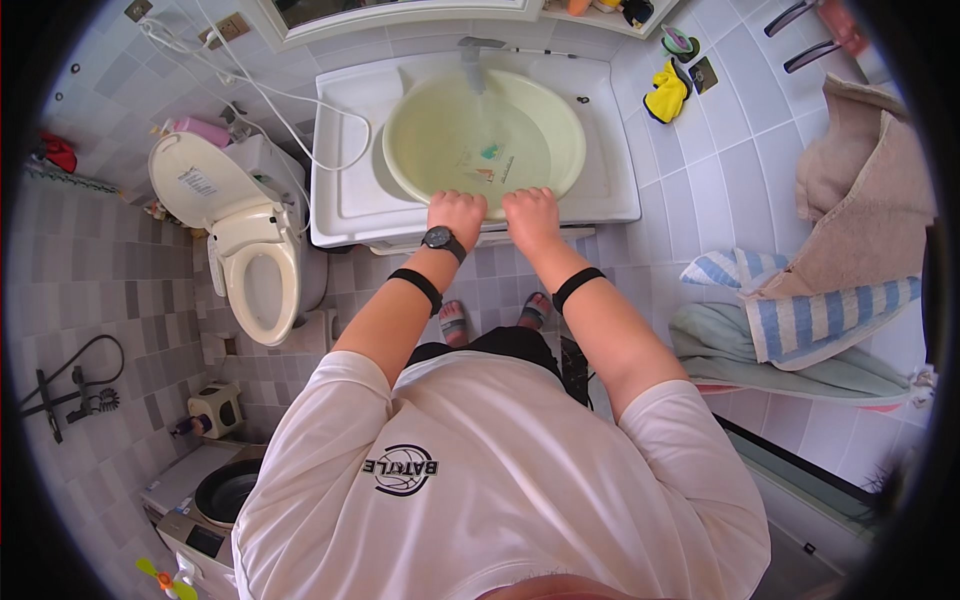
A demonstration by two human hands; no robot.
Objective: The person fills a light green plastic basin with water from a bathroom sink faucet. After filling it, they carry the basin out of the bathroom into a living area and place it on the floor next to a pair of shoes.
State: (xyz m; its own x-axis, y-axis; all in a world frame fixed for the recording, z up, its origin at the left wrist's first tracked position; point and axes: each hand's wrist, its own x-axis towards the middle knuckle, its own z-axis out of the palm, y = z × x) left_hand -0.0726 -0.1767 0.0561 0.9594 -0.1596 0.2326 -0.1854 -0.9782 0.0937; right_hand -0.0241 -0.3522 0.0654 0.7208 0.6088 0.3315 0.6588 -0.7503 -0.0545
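Note:
A pale yellow-green plastic basin sits in the white sink, with clear water inside. Printed figures show on its bottom through the water. Both of my hands are closed over the basin's near rim, side by side: my left hand, with a dark watch above it, and my right hand a little apart from it. Their fingertips are partly hidden behind the rim. Over the far side stands a grey faucet, and a faint stream seems to fall from its spout into the water.
To the left stands a toilet with its lid up. A white cable loops down onto the sink's left side. A yellow cloth hangs on the right wall, near several towels. A washing machine is at lower left.

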